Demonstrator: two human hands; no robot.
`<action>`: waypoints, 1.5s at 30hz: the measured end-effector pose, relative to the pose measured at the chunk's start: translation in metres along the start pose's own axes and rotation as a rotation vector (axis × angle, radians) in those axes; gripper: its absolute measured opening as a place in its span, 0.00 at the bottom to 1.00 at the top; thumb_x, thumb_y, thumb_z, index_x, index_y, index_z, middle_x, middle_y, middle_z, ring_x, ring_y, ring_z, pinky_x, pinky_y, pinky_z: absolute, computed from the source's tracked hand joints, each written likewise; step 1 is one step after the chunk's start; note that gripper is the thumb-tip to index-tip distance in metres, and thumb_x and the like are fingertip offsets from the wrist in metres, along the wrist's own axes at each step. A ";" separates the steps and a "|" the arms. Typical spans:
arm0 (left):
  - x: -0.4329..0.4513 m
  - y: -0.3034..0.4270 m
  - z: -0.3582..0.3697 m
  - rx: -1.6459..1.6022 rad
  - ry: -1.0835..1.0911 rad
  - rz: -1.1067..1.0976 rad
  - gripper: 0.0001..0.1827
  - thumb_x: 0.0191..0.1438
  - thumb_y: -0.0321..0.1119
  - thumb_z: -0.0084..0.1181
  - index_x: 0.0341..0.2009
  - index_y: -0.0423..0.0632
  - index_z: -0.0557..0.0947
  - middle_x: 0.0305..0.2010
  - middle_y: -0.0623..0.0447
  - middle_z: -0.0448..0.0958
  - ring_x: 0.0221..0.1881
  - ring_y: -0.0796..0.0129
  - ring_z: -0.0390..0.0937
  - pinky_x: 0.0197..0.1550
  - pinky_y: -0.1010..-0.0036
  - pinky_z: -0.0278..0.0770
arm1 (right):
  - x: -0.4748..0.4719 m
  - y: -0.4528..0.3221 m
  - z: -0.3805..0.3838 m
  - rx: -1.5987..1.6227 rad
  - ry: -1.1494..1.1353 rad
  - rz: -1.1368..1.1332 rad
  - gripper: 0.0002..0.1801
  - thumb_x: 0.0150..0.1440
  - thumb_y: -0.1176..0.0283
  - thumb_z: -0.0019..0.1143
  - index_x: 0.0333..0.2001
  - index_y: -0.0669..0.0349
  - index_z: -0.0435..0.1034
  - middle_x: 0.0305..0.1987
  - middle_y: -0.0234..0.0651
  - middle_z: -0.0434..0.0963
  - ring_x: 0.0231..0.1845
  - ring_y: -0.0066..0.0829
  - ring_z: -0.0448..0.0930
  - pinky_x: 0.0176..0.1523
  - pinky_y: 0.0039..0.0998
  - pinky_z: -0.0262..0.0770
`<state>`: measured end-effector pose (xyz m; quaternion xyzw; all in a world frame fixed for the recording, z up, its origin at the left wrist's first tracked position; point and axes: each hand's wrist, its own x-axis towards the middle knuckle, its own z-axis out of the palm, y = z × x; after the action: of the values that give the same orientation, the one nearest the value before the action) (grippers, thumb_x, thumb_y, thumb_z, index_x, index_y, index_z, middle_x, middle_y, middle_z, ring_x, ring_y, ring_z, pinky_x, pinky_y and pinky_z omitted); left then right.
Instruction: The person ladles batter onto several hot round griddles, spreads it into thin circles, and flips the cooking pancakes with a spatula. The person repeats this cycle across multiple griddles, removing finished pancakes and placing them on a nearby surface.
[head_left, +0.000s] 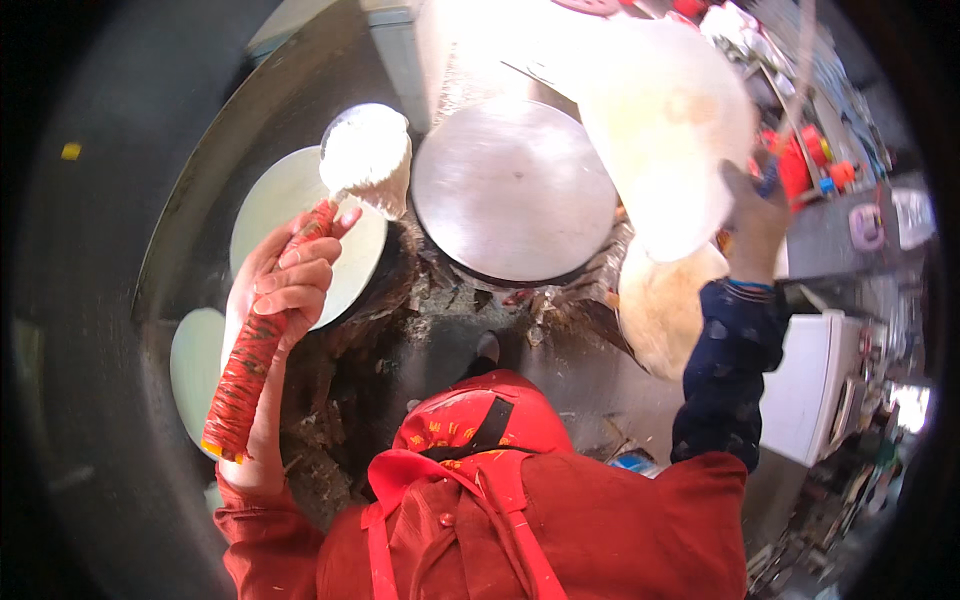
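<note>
My left hand (289, 281) is closed around the red wrapped handle (247, 375) of a tool with a rounded, shiny head (365, 154). The tool's head is over a round griddle with a pale sheet of batter or flatbread (277, 202) on it. At the right, my right hand (754, 202) is at the edge of a large thin flatbread (667, 112), partly blurred and overexposed; its fingertips seem to be on the edge. A bare round griddle plate (514, 191) lies between my hands. Below the large flatbread, a browned flatbread (664, 311) lies on another round surface.
Another pale round sheet (199, 375) lies at the far left, beyond my left forearm. Red containers (799, 169) and other items crowd the upper right. A white box-shaped appliance (806, 386) stands at the right. Crusted residue lines the griddles' near edges.
</note>
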<state>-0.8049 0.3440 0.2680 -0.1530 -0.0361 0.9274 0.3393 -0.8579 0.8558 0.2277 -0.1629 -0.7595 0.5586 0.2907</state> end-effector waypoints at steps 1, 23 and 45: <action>0.017 -0.001 0.004 0.006 0.010 -0.033 0.33 0.79 0.44 0.31 0.73 0.25 0.53 0.30 0.48 0.65 0.19 0.68 0.67 0.16 0.71 0.74 | -0.003 0.003 -0.029 0.065 0.072 0.057 0.25 0.57 0.68 0.74 0.57 0.64 0.76 0.27 0.27 0.76 0.18 0.17 0.71 0.22 0.23 0.63; 0.265 -0.042 0.023 0.144 0.090 -0.529 0.32 0.79 0.41 0.31 0.74 0.26 0.53 0.26 0.51 0.65 0.18 0.68 0.68 0.18 0.71 0.75 | -0.225 0.320 -0.181 -0.053 0.675 0.786 0.16 0.56 0.70 0.74 0.45 0.66 0.77 0.28 0.32 0.77 0.15 0.24 0.69 0.18 0.28 0.65; 0.373 -0.004 -0.115 2.596 -0.014 0.090 0.20 0.71 0.42 0.52 0.60 0.43 0.74 0.35 0.42 0.80 0.25 0.56 0.81 0.29 0.59 0.80 | -0.240 0.169 0.070 -0.571 -0.094 0.327 0.31 0.75 0.56 0.45 0.76 0.54 0.59 0.55 0.58 0.82 0.50 0.63 0.84 0.51 0.52 0.81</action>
<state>-1.0363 0.5818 0.0630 0.2892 0.8864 0.2959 0.2074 -0.7282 0.7199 -0.0085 -0.3318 -0.8618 0.3693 0.1042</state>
